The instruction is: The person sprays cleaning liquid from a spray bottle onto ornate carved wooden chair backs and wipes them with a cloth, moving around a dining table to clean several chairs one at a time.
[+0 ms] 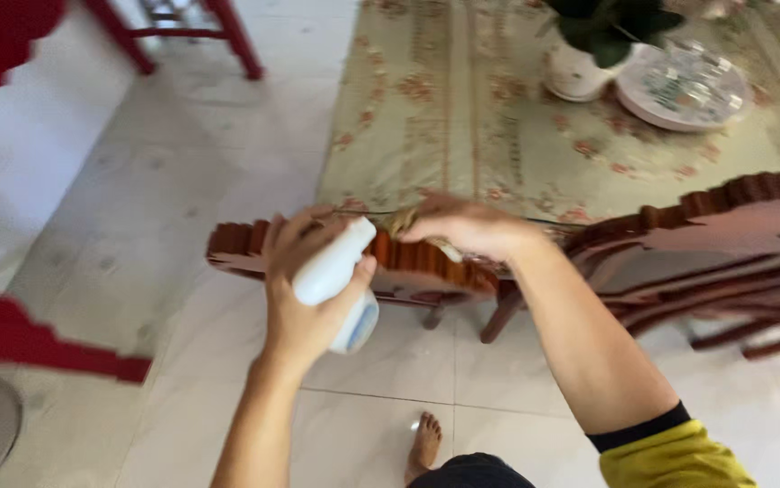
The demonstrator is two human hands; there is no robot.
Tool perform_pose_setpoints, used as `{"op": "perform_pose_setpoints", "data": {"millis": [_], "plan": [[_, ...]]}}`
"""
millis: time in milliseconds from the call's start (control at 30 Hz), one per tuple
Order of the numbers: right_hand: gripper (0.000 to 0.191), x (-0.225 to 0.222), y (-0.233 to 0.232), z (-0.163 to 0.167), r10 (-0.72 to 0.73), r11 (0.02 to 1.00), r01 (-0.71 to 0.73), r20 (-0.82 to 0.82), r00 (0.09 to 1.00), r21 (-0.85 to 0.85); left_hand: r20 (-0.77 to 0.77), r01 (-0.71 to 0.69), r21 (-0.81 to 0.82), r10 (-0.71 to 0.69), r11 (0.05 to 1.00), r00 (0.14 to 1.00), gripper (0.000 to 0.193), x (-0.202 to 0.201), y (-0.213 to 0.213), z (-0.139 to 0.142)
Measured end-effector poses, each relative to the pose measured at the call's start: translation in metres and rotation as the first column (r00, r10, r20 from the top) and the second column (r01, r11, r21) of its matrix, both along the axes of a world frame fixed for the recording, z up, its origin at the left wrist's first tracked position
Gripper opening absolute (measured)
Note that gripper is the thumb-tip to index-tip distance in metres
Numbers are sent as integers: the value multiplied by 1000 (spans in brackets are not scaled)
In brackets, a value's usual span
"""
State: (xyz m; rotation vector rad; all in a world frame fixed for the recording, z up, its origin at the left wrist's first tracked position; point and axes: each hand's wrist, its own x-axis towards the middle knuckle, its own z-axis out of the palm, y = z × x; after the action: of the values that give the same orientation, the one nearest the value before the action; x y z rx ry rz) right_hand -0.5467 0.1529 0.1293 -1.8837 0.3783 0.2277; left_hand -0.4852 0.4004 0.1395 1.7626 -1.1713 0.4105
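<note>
My left hand [304,289] grips a white spray bottle [340,285] with a pale blue label, held over the carved dark-red wooden edge of a table [426,267]. My right hand [467,226] presses a small yellowish cloth [401,221] against that carved edge, right beside the bottle's nozzle. The cloth is mostly hidden under my fingers. The tabletop carries a beige flowered cover [462,108] under glass.
A white pot with a green plant [589,50] and a round patterned plate [684,86] stand at the far right of the table. A carved wooden chair [724,244] sits at the right. Red furniture legs [227,36] stand at the top left. My bare foot [424,445] rests on white floor tiles.
</note>
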Motion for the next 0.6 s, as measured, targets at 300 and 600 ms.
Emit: {"op": "perform_pose_setpoints", "data": {"millis": [300, 600], "plan": [[62, -70, 101, -38, 172, 985, -169, -93, 981, 35, -356, -578, -221, 487, 785, 798, 16, -143, 86, -32], [34, -147, 185, -65, 372, 908, -365, 6, 928, 207, -860, -886, -290, 308, 363, 407, 35, -207, 147, -66]]}}
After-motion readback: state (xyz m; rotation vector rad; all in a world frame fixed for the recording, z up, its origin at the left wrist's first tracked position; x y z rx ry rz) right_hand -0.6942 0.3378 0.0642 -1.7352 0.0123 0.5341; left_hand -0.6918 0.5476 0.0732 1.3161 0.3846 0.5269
